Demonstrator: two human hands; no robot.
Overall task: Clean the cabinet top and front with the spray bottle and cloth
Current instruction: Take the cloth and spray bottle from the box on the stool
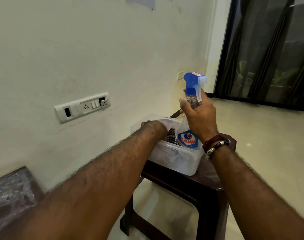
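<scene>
My right hand [198, 115] is wrapped around the neck of a clear spray bottle [188, 137] with a blue trigger head and a "Colin" label. The bottle stands upright in a translucent plastic tub [179, 161]. My left hand [153, 126] reaches down into the same tub, fingers hidden inside, beside a dark textured cloth [171, 136]. Whether it grips the cloth cannot be seen. A marbled dark surface [11, 191] at the lower left may be the cabinet top.
The tub rests on a dark brown plastic stool [208, 186] standing on a pale tiled floor. A switch and socket panel [82, 107] is set in the cream wall on the left. Dark curtains [268, 49] over a window fill the upper right.
</scene>
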